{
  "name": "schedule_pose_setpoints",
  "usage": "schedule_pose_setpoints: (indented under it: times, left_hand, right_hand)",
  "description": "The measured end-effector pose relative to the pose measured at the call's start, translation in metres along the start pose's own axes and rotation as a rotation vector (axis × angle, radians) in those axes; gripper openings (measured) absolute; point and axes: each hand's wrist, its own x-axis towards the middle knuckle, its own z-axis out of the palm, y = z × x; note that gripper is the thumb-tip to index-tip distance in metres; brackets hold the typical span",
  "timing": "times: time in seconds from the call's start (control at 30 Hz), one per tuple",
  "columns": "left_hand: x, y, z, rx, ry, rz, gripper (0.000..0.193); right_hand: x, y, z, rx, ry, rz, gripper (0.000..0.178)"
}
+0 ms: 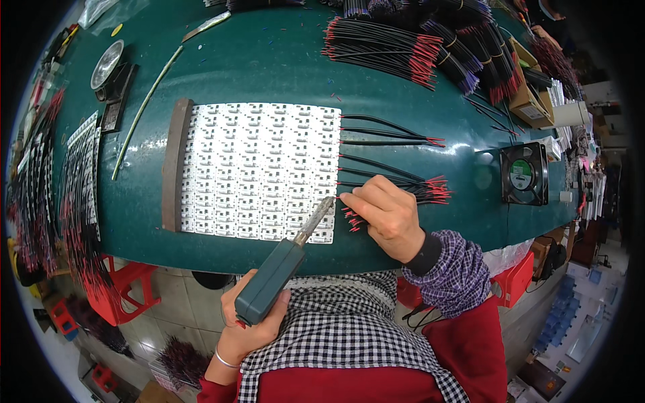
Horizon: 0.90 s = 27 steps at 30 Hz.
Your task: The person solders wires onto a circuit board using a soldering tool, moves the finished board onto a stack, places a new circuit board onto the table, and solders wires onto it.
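In my left hand (259,312) is a soldering iron with a dark green, boxy handle (271,281). Its metal barrel (314,220) points up and right, the tip at the right edge of a white circuit board panel (265,171). Beside that tip, my right hand (386,215) pinches a thin black wire with a red end, mostly hidden by the fingers. Several black wires (383,131) run rightward from the panel's edge above my right hand. More loose red-tipped wires (433,191) lie under and behind that hand.
A brown bar (177,164) lies along the panel's left edge. Bundled wires (383,50) lie at the back, a small black fan (524,174) stands at right. At left are a thin stick (144,114), a round metal dish (107,65) and wired board strips (80,174).
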Motion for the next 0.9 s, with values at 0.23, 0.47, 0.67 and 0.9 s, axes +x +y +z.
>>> schedule_pose_setpoints:
  times: [0.23, 0.47, 0.67, 0.9]
  left_hand:
    - [-0.009, -0.016, 0.005, -0.009, 0.126, 0.099, 0.017]
    - [-0.023, -0.029, -0.007, 0.017, -0.028, 0.066, 0.047]
    - [-0.018, -0.018, 0.006, -0.139, 0.228, 0.084, 0.016]
    - [-0.017, -0.019, 0.003, -0.051, 0.182, 0.087, 0.016]
  right_hand:
    - [0.001, -0.004, -0.004, 0.016, -0.033, 0.014, 0.038]
    - [0.0, -0.01, -0.01, 0.016, 0.071, -0.042, 0.037]
    - [-0.008, -0.034, 0.0, -0.04, 0.055, 0.07, 0.058]
    - [-0.014, -0.03, 0.002, -0.031, 0.001, 0.051, 0.057]
